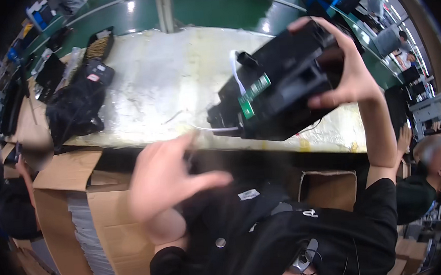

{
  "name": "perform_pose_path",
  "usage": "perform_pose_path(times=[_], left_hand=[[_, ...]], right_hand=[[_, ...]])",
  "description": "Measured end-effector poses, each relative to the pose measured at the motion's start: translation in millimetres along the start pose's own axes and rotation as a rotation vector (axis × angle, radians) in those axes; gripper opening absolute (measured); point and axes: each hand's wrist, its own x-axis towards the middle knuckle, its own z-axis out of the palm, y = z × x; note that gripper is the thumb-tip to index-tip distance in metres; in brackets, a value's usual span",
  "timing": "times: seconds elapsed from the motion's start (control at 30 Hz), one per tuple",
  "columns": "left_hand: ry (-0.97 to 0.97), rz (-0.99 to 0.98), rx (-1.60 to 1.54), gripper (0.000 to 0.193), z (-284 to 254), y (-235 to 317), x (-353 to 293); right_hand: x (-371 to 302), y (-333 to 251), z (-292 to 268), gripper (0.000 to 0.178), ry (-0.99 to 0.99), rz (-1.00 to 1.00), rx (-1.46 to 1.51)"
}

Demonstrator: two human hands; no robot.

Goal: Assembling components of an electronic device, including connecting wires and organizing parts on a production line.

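Observation:
My right hand (351, 72) is closed around the right end of a bulky black plastic unit (288, 81), thumb below and fingers over the top. The unit is tilted above the table, its left end lower. Small green circuit boards (249, 107) sit on its face, with a white cable (234, 67) running up from them. A thin white wire (209, 129) trails from its lower left end toward my left hand (162, 177). That hand is blurred, its thumb stretched apart from the fingers, with nothing visible in it.
The worktable (146, 102) has a pale film-covered top. Black bags (77, 106) and a tray of small brass-coloured parts (99, 46) lie at its left. An open carton (116, 221) with grey sheets stands nearer; another carton (329, 188) is lower right. Other people sit at both sides.

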Motion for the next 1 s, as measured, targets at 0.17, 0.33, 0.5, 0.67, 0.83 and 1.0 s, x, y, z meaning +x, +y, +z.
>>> perform_pose_path(times=[0.17,0.33,0.5,0.67,0.83,1.0], left_hand=[[0.365,0.456,-0.015,0.077,10.0,34.1,13.5],[0.282,0.702,0.013,0.065,34.1,24.2,78.3],[0.185,0.723,0.152,0.049,32.9,32.7,103.2],[-0.068,0.630,0.105,0.023,24.6,27.7,96.0],[0.107,0.356,-0.066,0.014,37.1,31.9,61.3],[0.272,0.434,0.092,0.022,53.2,38.8,30.0]], right_hand=[[-53.5,-3.0,6.7,0.090,-0.014,0.138,0.031],[-64.8,3.5,3.2,0.084,0.045,0.084,0.067],[-75.7,12.0,-8.5,0.101,0.061,0.134,-0.113],[-70.9,-3.7,-4.9,0.079,0.098,0.243,0.010],[-87.2,13.5,-8.0,0.101,0.098,0.239,-0.107],[-82.8,17.6,8.7,0.094,0.088,0.291,-0.038]])
